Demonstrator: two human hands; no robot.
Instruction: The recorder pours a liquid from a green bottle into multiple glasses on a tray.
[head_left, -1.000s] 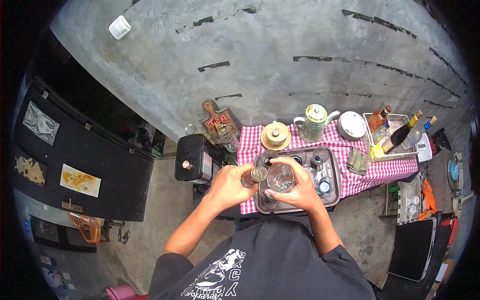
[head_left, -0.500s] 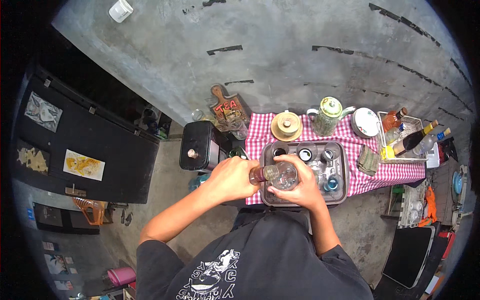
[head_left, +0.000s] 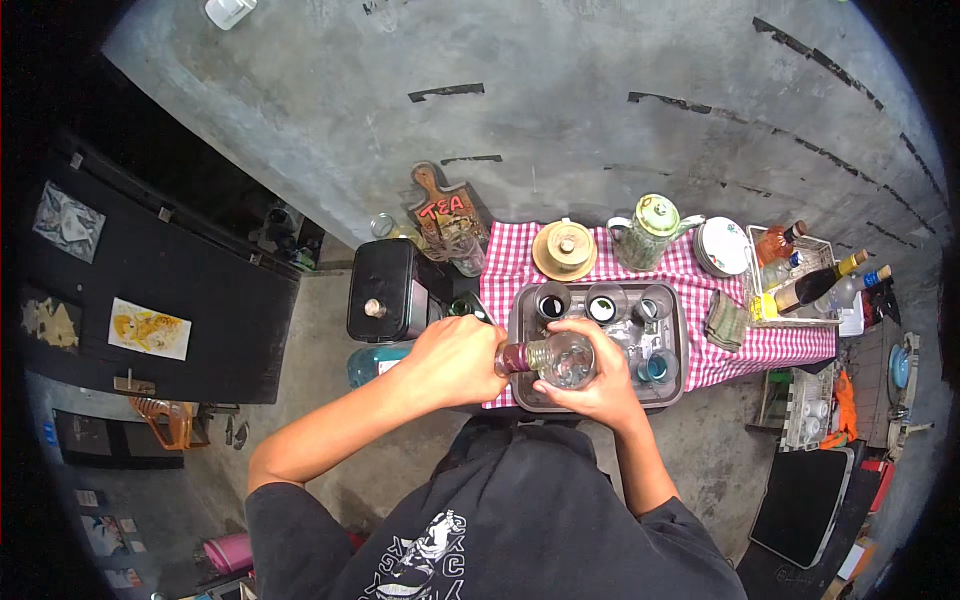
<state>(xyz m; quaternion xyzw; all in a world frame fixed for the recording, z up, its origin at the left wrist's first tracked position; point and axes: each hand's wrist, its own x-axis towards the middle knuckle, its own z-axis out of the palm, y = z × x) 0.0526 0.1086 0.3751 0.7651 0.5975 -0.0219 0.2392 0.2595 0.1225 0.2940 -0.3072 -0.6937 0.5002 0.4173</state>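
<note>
My left hand (head_left: 458, 362) is wrapped round a bottle (head_left: 518, 359) with a dark red neck, tipped to lie nearly level. Its threaded mouth is at the rim of a clear drinking glass (head_left: 573, 362), which my right hand (head_left: 604, 385) grips from the side. Whether liquid is flowing I cannot tell. A blue-teal bottle body (head_left: 375, 366) shows beyond my left wrist, in line with the neck; my hand hides the part between. Under the glass is a grey tray (head_left: 668, 396) with several clear glasses, one of them with a blue base (head_left: 655, 368).
On the red-checked cloth (head_left: 510, 245) stand a yellow lidded pot (head_left: 566, 250), a green teapot (head_left: 655, 235), stacked plates (head_left: 722, 246), a folded cloth (head_left: 725, 322) and a basket (head_left: 795, 318) of bottles. A black bin-like container (head_left: 385, 290) and wooden board (head_left: 440, 205) are at left.
The bottle has tipped closer to level, with more teal body showing left of my forearm. Its mouth still meets the glass. The whole view has shifted slightly.
</note>
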